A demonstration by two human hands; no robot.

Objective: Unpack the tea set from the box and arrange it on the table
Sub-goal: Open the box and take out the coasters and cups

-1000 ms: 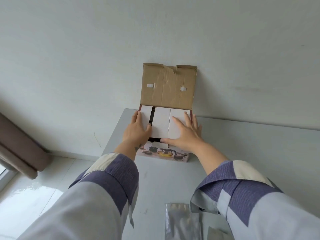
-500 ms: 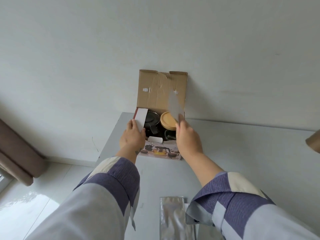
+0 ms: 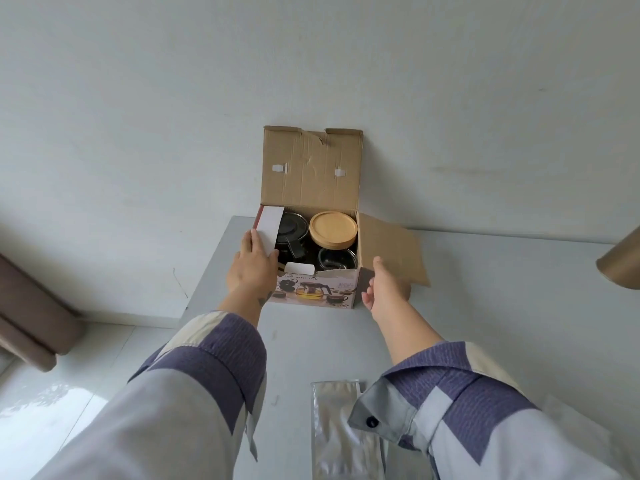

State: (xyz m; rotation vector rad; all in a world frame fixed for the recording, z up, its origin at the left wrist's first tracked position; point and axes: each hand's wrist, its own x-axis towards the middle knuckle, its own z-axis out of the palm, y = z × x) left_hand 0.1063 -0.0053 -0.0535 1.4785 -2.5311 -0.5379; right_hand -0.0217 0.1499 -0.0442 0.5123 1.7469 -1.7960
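An open cardboard tea-set box (image 3: 313, 296) stands at the table's far left, its lid leaning against the wall. Inside I see a black teapot lid (image 3: 294, 227), a round wooden lid (image 3: 333, 227) and a glass cup (image 3: 337, 259). My left hand (image 3: 252, 265) holds the white left flap (image 3: 269, 230) of the box upright. The brown right flap (image 3: 391, 249) lies folded out on the table. My right hand (image 3: 386, 287) hovers beside the box's right front corner, fingers loosely apart, holding nothing.
The grey table (image 3: 502, 306) stands against a white wall. A silver foil pouch (image 3: 341, 427) lies near the front edge between my sleeves. A tan cylindrical object (image 3: 621, 263) pokes in at the right edge. The floor drops off to the left.
The inner flaps that covered the box are now spread. My right hand pushed the right flap out flat and let go; my left hand keeps holding the left flap.
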